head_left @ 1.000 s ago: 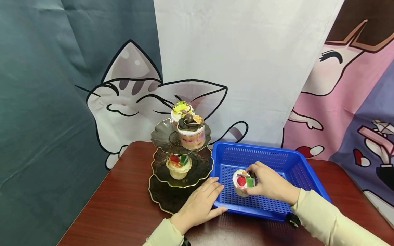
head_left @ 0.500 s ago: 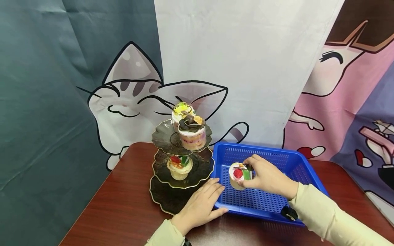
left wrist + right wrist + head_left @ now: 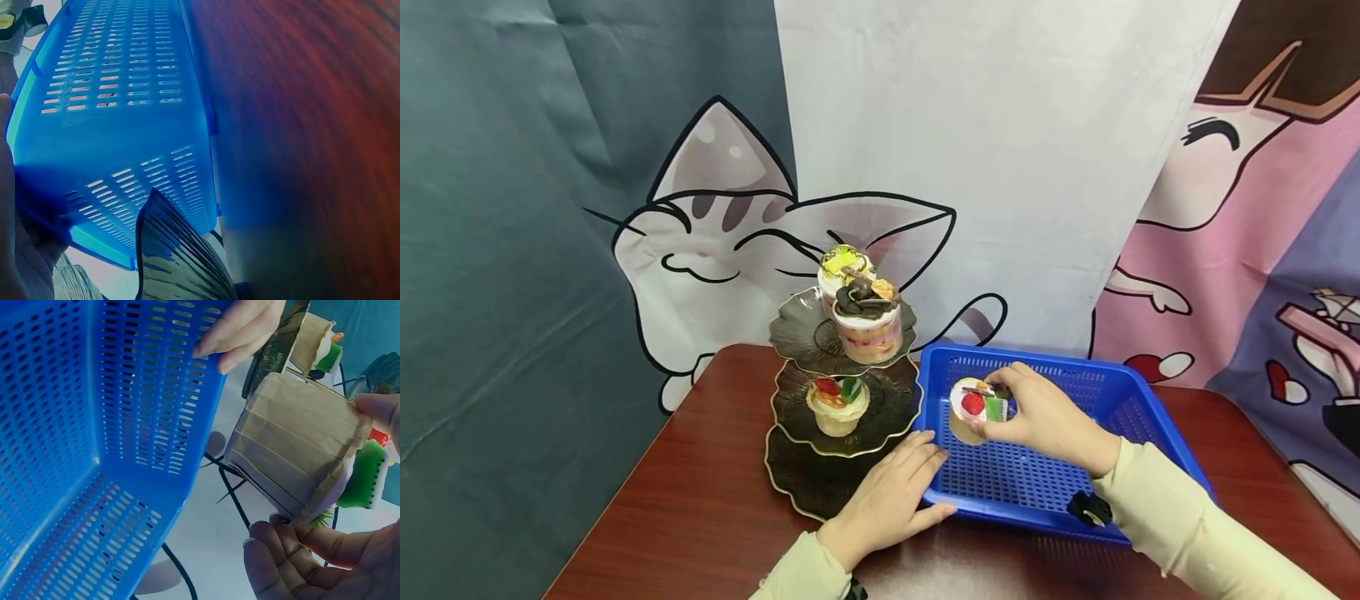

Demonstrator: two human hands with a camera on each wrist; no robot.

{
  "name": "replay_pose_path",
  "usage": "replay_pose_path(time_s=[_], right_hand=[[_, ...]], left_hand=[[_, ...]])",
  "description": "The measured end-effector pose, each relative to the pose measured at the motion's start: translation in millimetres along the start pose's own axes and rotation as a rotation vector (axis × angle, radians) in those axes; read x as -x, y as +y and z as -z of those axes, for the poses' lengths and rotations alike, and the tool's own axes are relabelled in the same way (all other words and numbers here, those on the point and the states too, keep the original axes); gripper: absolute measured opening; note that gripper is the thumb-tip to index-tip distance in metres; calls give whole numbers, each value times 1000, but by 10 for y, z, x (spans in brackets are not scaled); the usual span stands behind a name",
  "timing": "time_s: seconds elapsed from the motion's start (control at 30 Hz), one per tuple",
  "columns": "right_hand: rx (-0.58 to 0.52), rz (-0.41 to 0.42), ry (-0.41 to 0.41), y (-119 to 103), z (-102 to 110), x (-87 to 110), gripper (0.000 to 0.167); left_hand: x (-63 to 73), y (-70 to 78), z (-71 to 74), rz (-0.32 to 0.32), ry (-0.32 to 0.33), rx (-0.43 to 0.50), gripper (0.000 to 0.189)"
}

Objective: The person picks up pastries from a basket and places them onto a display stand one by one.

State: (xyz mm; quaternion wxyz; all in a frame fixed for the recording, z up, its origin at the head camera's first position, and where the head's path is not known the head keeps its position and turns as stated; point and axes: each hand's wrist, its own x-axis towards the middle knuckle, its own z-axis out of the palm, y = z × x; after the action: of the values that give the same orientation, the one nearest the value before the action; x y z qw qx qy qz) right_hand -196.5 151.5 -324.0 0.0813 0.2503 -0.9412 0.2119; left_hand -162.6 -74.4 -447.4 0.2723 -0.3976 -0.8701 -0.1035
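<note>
My right hand [image 3: 1052, 417] pinches a cupcake [image 3: 968, 412] between thumb and fingers, over the left part of a blue plastic basket [image 3: 1037, 518]. White cream, a red berry and a green slice top the cupcake; its beige ridged case [image 3: 294, 447] shows in the right wrist view, clear of the basket's rim. My left hand [image 3: 887, 500] rests its fairly straight fingers on the basket's near left corner. Left of the basket stands a dark tiered stand [image 3: 891, 400] with gold wavy edges. A fruit-topped tart [image 3: 837, 414] sits on its middle tier.
On the stand's top tier are a chocolate-topped cake cup [image 3: 868, 333] and a yellow-topped cake cup [image 3: 829, 287] partly behind it. Everything stands on a reddish-brown table [image 3: 662, 500]. A printed curtain [image 3: 1000, 167] hangs behind the table.
The right hand has lifted the cupcake and carried it a little left and away from me within the basket area. My left hand has stayed on the basket's corner.
</note>
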Motion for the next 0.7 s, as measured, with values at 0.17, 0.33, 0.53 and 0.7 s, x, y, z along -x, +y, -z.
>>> replay_pose_path(time_s=[0.17, 0.33, 0.53, 0.7], right_hand=[[-38, -18, 8, -39, 3, -64, 52], [-55, -22, 12, -88, 0, -123, 55], [-65, -14, 15, -132, -13, -193, 55], [-52, 14, 35, -153, -41, -255, 54]], left_hand=[[1, -8, -7, -10, 20, -9, 57], [0, -13, -20, -18, 30, -12, 56], [5, -12, -26, -17, 30, -10, 56], [3, -9, -24, -17, 30, -28, 57]])
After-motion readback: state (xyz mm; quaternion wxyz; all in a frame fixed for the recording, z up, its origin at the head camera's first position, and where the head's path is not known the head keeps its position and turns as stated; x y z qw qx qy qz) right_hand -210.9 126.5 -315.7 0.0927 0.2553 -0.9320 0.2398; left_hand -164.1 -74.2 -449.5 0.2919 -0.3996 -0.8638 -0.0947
